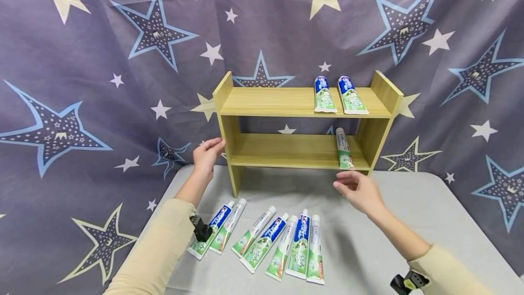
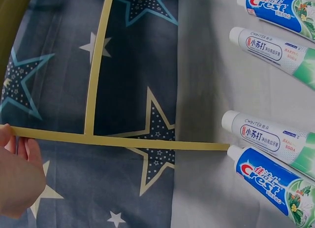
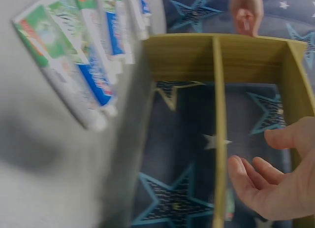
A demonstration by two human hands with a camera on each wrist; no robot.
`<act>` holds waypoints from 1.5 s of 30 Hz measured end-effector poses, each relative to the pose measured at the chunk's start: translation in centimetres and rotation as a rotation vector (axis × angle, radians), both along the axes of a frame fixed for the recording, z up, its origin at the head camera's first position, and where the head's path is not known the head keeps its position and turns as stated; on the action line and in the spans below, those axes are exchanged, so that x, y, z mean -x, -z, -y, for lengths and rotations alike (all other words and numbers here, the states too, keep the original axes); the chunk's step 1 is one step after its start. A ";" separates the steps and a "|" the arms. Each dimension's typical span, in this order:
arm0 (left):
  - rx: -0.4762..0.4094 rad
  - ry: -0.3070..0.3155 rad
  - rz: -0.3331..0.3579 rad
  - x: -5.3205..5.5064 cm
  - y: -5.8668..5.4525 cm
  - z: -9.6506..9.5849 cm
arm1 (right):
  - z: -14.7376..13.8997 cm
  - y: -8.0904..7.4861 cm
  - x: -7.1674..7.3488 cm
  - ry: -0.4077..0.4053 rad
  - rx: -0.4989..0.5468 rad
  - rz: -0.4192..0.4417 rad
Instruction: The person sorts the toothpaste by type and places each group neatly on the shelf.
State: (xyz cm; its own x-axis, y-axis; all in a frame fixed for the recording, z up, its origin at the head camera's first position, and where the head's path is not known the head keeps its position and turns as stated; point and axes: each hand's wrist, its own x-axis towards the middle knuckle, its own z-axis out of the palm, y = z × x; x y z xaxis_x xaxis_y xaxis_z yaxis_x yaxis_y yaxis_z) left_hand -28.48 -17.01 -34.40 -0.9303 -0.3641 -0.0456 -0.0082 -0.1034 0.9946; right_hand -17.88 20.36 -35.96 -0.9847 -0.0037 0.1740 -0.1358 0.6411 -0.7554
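Observation:
My left hand [image 1: 208, 156] is at the outer left side of a small two-tier wooden shelf [image 1: 270, 104], its fingertips touching the side panel [image 2: 162, 144]. Just in front of the lower board, my right hand [image 1: 358, 190] holds nothing, with thumb and fingers apart. Close above those fingers, a white-and-green toothpaste tube [image 1: 343, 149] lies on the lower board's right end, cap toward the back. Two blue-and-green Crest toothpaste tubes [image 1: 324, 95] lie side by side on the right of the upper board.
Several toothpaste tubes lie on the grey table [image 1: 368, 258] before the shelf, caps pointing toward it. Blue Crest tubes [image 1: 299, 242] are mixed with white baking-soda tubes [image 1: 315, 249]. A star-patterned cloth [image 1: 102, 58] hangs behind the shelf.

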 end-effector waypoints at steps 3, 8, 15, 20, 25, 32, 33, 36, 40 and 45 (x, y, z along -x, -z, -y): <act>-0.003 -0.002 -0.002 0.0 0.0 0.0 | 0.4 1.8 -0.3 -0.003 -0.018 0.022; 0.000 0.003 -0.003 0.0 0.1 0.0 | 1.1 4.9 -0.8 -0.005 -0.025 0.047; -0.005 0.000 -0.008 -0.2 -0.2 0.0 | 2.3 8.8 -1.6 -0.003 -0.039 0.035; 0.005 -0.001 -0.008 0.0 -0.2 0.0 | 2.8 11.0 -2.1 0.007 -0.060 0.086; 0.018 -0.008 -0.008 0.1 -0.1 0.1 | 3.3 12.5 -2.5 0.010 -0.063 0.163; 0.009 0.000 -0.003 0.0 0.0 0.2 | 4.1 13.7 -3.1 0.041 -0.052 0.275; 0.004 -0.003 -0.005 -0.1 -0.1 0.2 | 4.2 13.8 -3.1 0.044 -0.051 0.279; 0.004 -0.005 -0.009 -0.1 -0.1 0.2 | 4.5 14.1 -3.2 0.057 -0.047 0.296; 0.004 0.003 -0.010 0.0 -0.2 0.1 | 4.9 14.3 -3.2 0.086 -0.042 0.327; 0.011 0.001 0.003 -0.1 -0.2 0.0 | 5.2 14.4 -3.3 0.138 0.017 0.371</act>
State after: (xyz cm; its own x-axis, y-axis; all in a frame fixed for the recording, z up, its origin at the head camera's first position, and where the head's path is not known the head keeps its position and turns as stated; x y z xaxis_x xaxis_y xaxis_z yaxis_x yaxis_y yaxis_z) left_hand -28.40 -17.06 -34.18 -0.9305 -0.3635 -0.0446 -0.0115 -0.0927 0.9956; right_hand -14.56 15.17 -50.32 -0.9717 0.1333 -0.1948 0.2351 0.6211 -0.7476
